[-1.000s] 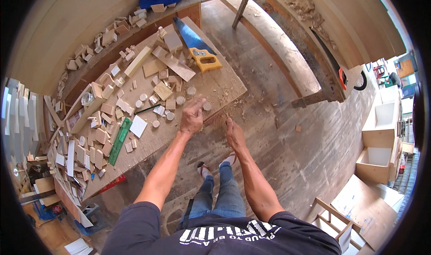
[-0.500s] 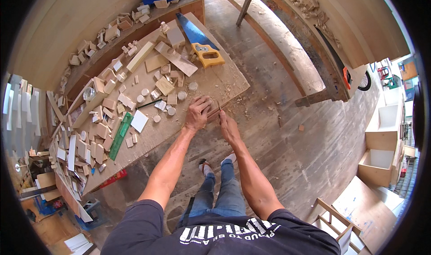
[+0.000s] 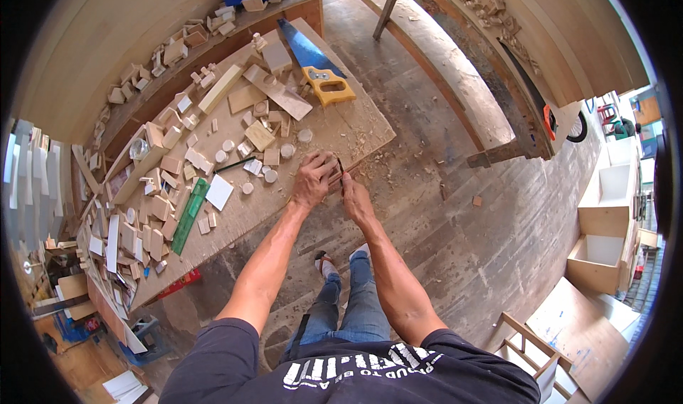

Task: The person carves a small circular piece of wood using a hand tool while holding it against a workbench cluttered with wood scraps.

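At the near edge of the wooden table [image 3: 364, 128], my left hand [image 3: 311, 182] is closed round a small wooden piece [image 3: 334, 181], pressing it against the tabletop. In my right hand [image 3: 358, 202] is a slim tool with a dark narrow blade [image 3: 341, 165], which looks like a carving knife; the fingers cover its handle. Its blade stands against the wood, close to my left fingertips. Pale round wooden discs [image 3: 287, 150], a dark pencil-like stick [image 3: 234, 163] and a white square [image 3: 220, 192] lie left of my left hand.
A handsaw [image 3: 329, 85] with a yellow handle lies toward the table's far corner. Many wooden blocks [image 3: 171, 165] and a green strip [image 3: 190, 217] crowd the left side. Shavings [image 3: 377, 158] are scattered by the right edge. Another bench [image 3: 441, 55] stands beyond; open boxes [image 3: 600, 258] are far right.
My right hand has shifted slightly left, bringing the blade closer to my left fingers. My left hand keeps its place on the wood.
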A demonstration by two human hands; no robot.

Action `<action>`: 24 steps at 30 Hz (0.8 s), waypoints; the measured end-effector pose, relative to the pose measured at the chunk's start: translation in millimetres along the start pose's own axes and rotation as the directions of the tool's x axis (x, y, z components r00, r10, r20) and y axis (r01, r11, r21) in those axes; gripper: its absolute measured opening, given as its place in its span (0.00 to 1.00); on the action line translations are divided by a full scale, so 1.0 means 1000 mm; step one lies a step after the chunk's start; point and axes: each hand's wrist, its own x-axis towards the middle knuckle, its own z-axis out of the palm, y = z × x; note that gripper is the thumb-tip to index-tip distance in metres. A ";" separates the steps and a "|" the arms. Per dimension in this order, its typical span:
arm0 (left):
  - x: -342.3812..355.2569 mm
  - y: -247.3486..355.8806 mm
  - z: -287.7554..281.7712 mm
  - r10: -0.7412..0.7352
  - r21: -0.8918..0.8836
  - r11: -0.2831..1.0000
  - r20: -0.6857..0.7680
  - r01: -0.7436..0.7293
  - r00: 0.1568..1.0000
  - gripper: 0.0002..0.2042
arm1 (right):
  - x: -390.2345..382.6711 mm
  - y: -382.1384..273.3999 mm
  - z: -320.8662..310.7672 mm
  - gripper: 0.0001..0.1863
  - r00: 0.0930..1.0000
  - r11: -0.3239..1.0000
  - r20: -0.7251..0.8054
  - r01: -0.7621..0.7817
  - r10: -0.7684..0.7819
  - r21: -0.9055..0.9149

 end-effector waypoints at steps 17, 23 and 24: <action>-0.003 -0.001 0.004 -0.028 -0.022 0.999 0.010 0.028 1.000 0.13 | 0.013 -0.012 0.011 0.38 0.992 0.978 -0.027 -0.126 0.123 -0.163; -0.003 0.000 0.006 0.008 -0.013 1.000 -0.021 -0.008 1.000 0.10 | -0.014 -0.001 0.007 0.39 0.986 0.966 -0.057 -0.166 0.158 -0.198; 0.000 -0.003 0.004 -0.006 -0.045 0.999 -0.032 0.004 0.999 0.10 | -0.009 -0.009 0.004 0.39 0.985 0.963 -0.041 -0.174 0.170 -0.205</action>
